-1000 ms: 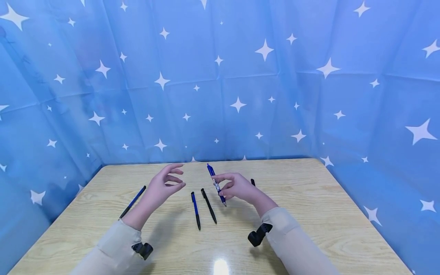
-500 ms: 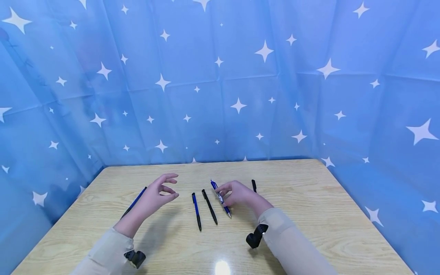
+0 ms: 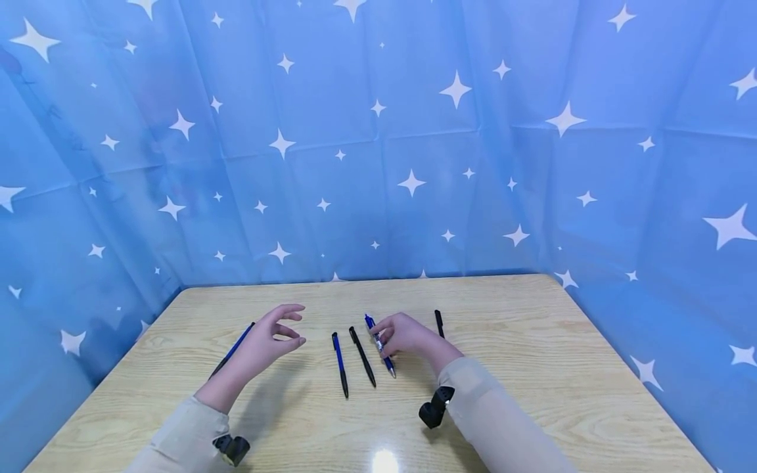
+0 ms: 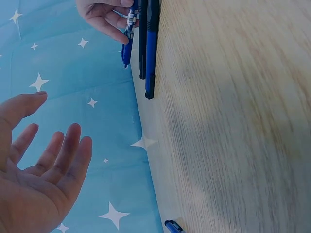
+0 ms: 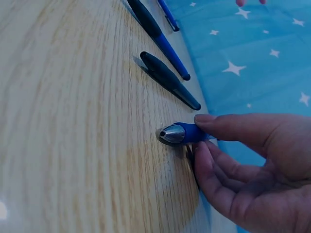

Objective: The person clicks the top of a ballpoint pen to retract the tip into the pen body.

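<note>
My right hand [image 3: 407, 336] pinches a blue click pen [image 3: 388, 365] between thumb and fingers, low at the table. In the right wrist view the silver tip of that blue pen [image 5: 175, 133] points away from the fingers, close to the wood. Left of it lies a black pen [image 3: 363, 357], then a blue pen with a black grip [image 3: 340, 364], roughly side by side. My left hand [image 3: 265, 340] hovers over the table with relaxed, parted fingers and nothing in them. Another blue-and-black pen [image 3: 233, 348] lies partly hidden behind the left forearm.
Beyond the right wrist a black pen [image 3: 439, 321] lies partly covered by it. The light wooden table [image 3: 532, 368] ends at a blue curtain [image 3: 378, 164] with white stars at the back and sides. Small black cameras sit on both sleeves.
My right hand has lowered the blue pen toward the table beside the black one. The left hand has drawn slightly back and left, still holding nothing.
</note>
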Demonstrator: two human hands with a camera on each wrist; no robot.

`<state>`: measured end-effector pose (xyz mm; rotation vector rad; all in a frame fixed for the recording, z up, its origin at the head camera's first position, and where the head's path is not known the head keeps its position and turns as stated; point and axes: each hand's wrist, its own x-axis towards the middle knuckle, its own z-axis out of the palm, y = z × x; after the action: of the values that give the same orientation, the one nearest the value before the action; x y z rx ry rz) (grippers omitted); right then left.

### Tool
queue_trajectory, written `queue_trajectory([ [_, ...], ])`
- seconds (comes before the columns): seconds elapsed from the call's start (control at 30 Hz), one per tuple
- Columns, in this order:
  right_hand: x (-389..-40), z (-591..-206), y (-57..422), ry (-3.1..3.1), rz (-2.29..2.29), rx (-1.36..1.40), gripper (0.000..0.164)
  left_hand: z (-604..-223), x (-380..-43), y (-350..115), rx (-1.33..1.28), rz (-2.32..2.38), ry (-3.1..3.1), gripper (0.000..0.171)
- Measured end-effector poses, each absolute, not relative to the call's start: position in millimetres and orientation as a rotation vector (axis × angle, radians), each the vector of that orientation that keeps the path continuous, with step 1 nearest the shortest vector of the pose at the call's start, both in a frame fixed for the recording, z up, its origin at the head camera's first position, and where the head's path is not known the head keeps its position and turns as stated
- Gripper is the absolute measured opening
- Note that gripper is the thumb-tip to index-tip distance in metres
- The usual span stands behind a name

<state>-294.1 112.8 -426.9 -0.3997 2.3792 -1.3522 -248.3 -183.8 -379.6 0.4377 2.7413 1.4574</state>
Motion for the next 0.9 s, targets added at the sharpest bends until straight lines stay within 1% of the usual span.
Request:
queue_trajectory([
  [0.27,-293.5,-424.8,109.1,2.393,-1.327,-0.379,0.049,-380.8,-248.0,-184.0,0.419,1.456,2.723,0.057],
  [0.5,-293.9,-423.2,108.9,2.416,-1.289,-0.359,0.043,-381.2,-247.5,-183.5,0.417,1.424,2.735,0.055],
  [0.9,-291.3,-414.3,121.5,2.508,-1.211,-0.37,0.045,-384.5,-251.6,-175.1,0.487,1.459,2.683,0.053],
])
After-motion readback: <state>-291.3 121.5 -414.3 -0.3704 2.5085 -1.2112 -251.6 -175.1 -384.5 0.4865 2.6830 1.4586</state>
